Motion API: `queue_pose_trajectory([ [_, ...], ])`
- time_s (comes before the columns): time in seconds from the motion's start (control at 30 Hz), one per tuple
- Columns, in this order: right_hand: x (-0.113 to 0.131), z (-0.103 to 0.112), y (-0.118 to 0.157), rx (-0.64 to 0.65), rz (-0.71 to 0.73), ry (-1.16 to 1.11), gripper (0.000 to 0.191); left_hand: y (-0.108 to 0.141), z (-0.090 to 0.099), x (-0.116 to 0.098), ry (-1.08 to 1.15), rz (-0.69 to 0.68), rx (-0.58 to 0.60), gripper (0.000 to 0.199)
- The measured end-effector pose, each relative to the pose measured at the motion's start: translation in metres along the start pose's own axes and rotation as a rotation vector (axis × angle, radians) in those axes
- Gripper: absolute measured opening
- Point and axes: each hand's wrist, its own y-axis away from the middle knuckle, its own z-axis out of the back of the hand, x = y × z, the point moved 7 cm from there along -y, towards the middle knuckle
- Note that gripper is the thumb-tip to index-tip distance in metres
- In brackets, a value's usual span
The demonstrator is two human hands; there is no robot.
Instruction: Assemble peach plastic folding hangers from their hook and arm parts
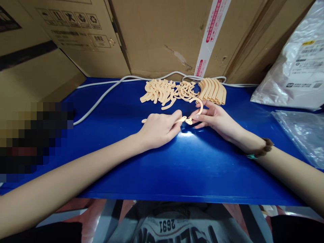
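Two parts over the table [152,175], ends just beside each other, contact can't be told: strip [181,119] gripped in the left hand's [160,130] curled fingers, hook [201,106] pinched in the right hand [215,118] near its base, seemingly so both ends face each other uncovered. Just beyond: loose pieces [158,91], hook pile [186,90], neat stack [212,91], apparently sorted by shape for reach. Cable [101,99] runs behind.

Upside-down "2691" [167,226] marks a gray shirt [162,233].
Umbrella, upward-arrow and recycling signs [69,18] line a carton [88,60]; print on tape [205,50] and a white bag [278,77] is too small to read.
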Motion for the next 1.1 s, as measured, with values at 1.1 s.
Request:
queue_pose_trajectory([
  [1.1,0.002,0.007,-0.002,-0.002,0.048,-0.169,0.061,0.003,0.009,-0.011,0.334,-0.250,-0.127,0.022],
])
